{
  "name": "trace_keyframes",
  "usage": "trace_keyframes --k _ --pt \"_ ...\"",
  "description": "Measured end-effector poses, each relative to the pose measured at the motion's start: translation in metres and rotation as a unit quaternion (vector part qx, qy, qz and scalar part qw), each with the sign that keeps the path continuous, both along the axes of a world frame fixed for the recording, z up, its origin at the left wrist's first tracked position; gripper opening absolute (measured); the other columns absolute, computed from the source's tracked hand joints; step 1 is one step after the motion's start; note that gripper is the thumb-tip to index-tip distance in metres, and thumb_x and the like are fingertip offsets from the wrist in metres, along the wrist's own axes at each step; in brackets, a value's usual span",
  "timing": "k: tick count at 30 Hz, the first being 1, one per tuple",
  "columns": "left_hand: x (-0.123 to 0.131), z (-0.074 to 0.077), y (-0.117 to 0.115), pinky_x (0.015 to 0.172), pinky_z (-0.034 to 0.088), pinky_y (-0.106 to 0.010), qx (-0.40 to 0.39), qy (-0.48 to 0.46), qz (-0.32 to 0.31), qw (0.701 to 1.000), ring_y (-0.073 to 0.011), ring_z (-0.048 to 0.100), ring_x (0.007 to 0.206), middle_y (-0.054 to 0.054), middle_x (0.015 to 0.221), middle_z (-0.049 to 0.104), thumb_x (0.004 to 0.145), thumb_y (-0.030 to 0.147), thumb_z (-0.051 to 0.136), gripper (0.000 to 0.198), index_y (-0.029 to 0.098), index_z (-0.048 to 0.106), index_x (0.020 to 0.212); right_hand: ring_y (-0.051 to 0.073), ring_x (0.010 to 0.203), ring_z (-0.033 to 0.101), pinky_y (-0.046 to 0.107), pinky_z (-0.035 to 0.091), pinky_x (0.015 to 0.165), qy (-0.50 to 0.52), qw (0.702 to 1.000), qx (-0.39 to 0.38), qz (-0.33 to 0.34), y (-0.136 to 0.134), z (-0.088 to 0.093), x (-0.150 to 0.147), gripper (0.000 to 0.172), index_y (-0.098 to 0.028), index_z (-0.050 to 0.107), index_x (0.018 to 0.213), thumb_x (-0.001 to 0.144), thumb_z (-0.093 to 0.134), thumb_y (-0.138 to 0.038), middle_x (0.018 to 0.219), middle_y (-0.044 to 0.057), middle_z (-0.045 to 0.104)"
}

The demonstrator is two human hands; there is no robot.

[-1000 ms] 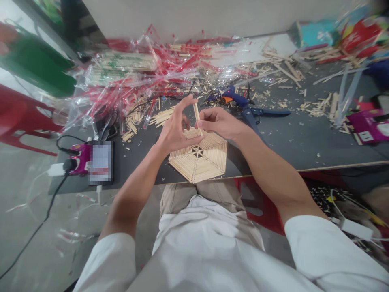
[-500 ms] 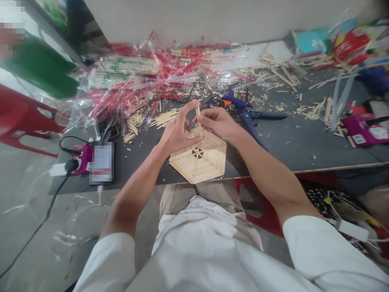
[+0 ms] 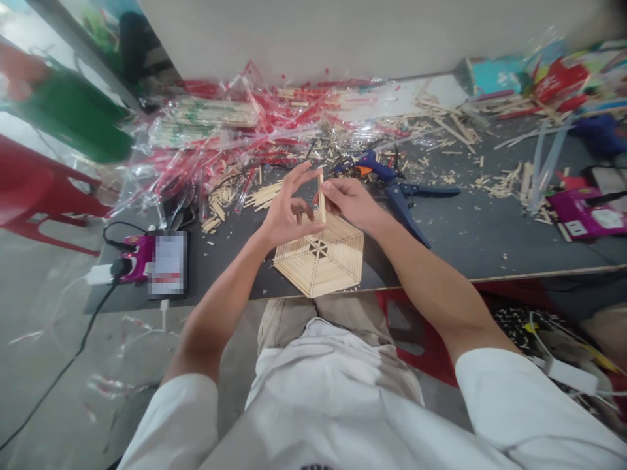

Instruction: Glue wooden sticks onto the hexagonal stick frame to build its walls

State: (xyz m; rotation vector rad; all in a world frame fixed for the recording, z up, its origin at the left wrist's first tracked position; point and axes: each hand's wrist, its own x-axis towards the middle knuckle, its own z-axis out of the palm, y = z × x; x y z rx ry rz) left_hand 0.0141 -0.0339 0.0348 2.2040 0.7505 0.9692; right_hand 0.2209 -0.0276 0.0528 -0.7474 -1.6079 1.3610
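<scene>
A flat hexagon built of thin wooden sticks (image 3: pixel 321 258) lies at the near edge of the dark table (image 3: pixel 490 241), partly over my lap. A short wooden stick (image 3: pixel 321 196) stands upright on the hexagon's far edge. My left hand (image 3: pixel 289 207) pinches it, forefinger at its top and thumb low on it. My right hand (image 3: pixel 350 202) is closed against the stick's right side, thumb pressing it.
A blue glue gun (image 3: pixel 375 165) and blue-handled cutters (image 3: pixel 409 199) lie just beyond my right hand. Loose stick offcuts and crumpled clear and red plastic wrap (image 3: pixel 235 137) cover the far table. A purple power strip (image 3: pixel 142 261) sits left. A purple box (image 3: pixel 585 219) sits right.
The stick has been tilted from leaning to nearly upright between both hands. The hands shifted slightly on it, and my view drifted a little.
</scene>
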Motion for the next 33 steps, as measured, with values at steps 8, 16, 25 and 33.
trace_keyframes --k 8,16,25,33 --pt "0.001 0.004 0.001 0.051 0.051 -0.022 -0.017 -0.036 0.002 0.999 -0.0117 0.072 0.077 -0.022 0.169 0.036 0.081 0.081 0.071 0.118 0.038 0.003 0.167 0.005 0.05 0.037 0.021 0.024 0.046 0.044 0.993 -0.075 0.076 0.002 -0.003 0.006 0.05 -0.017 0.067 0.082 0.088 0.076 -0.066 0.061 -0.006 0.048" --pt "0.0 -0.002 0.003 0.065 0.061 -0.029 0.047 -0.015 0.032 0.998 -0.0267 0.078 0.103 -0.019 0.169 0.034 0.083 0.084 0.067 0.119 0.047 -0.008 0.167 0.004 0.056 0.038 0.022 0.028 0.049 0.048 0.982 -0.088 0.16 0.007 -0.003 0.016 0.035 -0.017 0.073 0.103 0.085 0.086 -0.044 0.079 -0.004 0.061" --pt "0.0 0.001 0.002 0.055 0.055 -0.024 0.07 -0.016 0.062 0.995 -0.0166 0.076 0.082 -0.021 0.167 0.037 0.082 0.087 0.062 0.116 0.047 -0.005 0.167 0.011 0.077 0.059 0.023 0.046 0.065 -0.051 0.986 -0.049 0.148 0.002 0.009 0.02 0.036 -0.019 0.075 0.107 0.082 0.086 -0.042 0.097 0.003 0.074" --pt "-0.008 -0.011 0.014 0.055 0.054 -0.023 0.121 0.008 0.131 0.984 -0.0124 0.071 0.082 -0.017 0.172 0.03 0.09 0.077 0.064 0.106 0.047 -0.001 0.167 0.006 0.053 0.041 0.022 0.032 0.049 -0.058 0.994 -0.075 0.055 0.004 0.007 0.017 0.041 -0.016 0.069 0.083 0.091 0.078 -0.056 0.061 -0.003 0.055"
